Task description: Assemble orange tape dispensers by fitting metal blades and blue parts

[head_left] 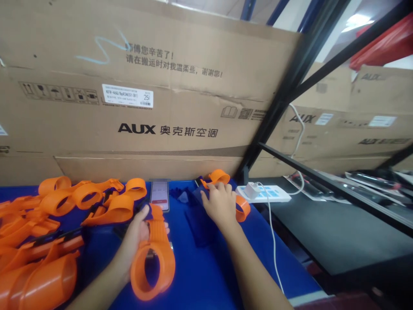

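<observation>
My left hand [142,232] is closed around the ribbed neck of an orange plastic piece [157,232]. The large round ring of this piece hangs toward me, and a small metal part shows behind it. Farther back on the right, my right hand [222,204] has its fingers bent down at an orange ring piece [220,175], touching or just over it; the fingertips are hidden. Another orange ring [244,208] lies beside that hand's right edge. Under and left of the wrist is dark blue thin material [196,219].
Several similar orange pieces [88,194] are heaped on the left of the blue table [190,275]. A phone [160,194] lies at the back. A white power strip [272,193] with a charger and cable sits right, by a black metal frame [271,133]. A large cardboard box [180,99] stands behind.
</observation>
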`<act>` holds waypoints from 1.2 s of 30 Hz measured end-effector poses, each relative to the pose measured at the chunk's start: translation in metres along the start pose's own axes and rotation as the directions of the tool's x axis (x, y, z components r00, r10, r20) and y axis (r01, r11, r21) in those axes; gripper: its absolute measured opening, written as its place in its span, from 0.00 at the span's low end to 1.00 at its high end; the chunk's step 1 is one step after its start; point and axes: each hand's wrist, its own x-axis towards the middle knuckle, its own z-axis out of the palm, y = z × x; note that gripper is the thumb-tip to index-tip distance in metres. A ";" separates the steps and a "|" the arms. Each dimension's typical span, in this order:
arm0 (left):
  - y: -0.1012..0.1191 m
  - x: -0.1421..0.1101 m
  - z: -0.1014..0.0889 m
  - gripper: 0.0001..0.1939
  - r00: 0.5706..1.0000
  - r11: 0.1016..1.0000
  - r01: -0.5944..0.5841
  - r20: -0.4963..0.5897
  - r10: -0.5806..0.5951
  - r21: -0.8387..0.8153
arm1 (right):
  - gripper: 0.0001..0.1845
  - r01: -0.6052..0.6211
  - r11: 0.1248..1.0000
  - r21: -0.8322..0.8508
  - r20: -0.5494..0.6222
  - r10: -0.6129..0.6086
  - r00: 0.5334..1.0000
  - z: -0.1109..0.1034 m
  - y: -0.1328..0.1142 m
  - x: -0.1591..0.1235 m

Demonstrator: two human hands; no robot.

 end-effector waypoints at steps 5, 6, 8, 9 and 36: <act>0.006 0.004 0.000 0.25 0.999 0.991 -0.024 0.029 0.028 -0.135 | 0.16 0.014 0.999 0.045 0.040 -0.016 0.999 0.011 0.010 0.003; 0.006 0.004 0.001 0.24 0.999 0.988 -0.036 0.026 0.041 -0.151 | 0.15 0.011 0.998 0.067 0.037 -0.013 0.999 0.011 0.010 0.004; 0.005 0.001 0.003 0.23 0.998 0.985 -0.042 0.035 0.049 -0.166 | 0.14 0.002 0.992 0.125 0.024 -0.005 1.000 0.009 0.011 0.006; 0.004 0.000 0.004 0.23 0.998 0.986 -0.039 0.050 0.047 -0.164 | 0.14 0.000 0.987 0.161 0.014 -0.002 1.000 0.006 0.012 0.007; -0.005 0.006 -0.004 0.19 0.955 0.950 -0.295 0.001 0.296 -0.105 | 0.11 0.032 0.437 0.899 0.129 -0.333 0.934 -0.012 -0.052 -0.036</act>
